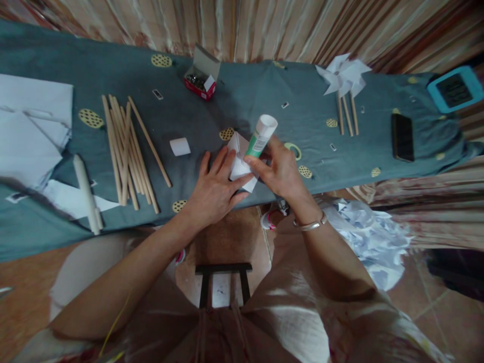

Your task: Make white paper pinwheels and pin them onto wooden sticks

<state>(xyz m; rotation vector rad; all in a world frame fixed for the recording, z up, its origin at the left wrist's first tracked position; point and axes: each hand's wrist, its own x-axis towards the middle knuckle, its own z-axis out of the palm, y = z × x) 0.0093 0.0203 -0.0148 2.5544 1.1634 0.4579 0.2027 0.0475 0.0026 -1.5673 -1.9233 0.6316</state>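
My right hand (282,169) grips a green and white glue stick (260,136), tilted with its white end up. Its lower tip is hidden by my fingers, over a folded piece of white paper (239,160). My left hand (215,189) lies flat with fingers spread, pressing the paper against the cloth near the table's front edge. To the left of that hand a short white cap (180,146) rests on its side.
Several wooden sticks (126,151) lie left, beside white paper sheets (34,126) and a grey-white utility knife (86,194). An open red box (200,80) of small metal pieces stands behind. Right are paper pinwheels (342,75), a phone (403,137), a blue-framed timer (456,89) and a pale green ring (293,150).
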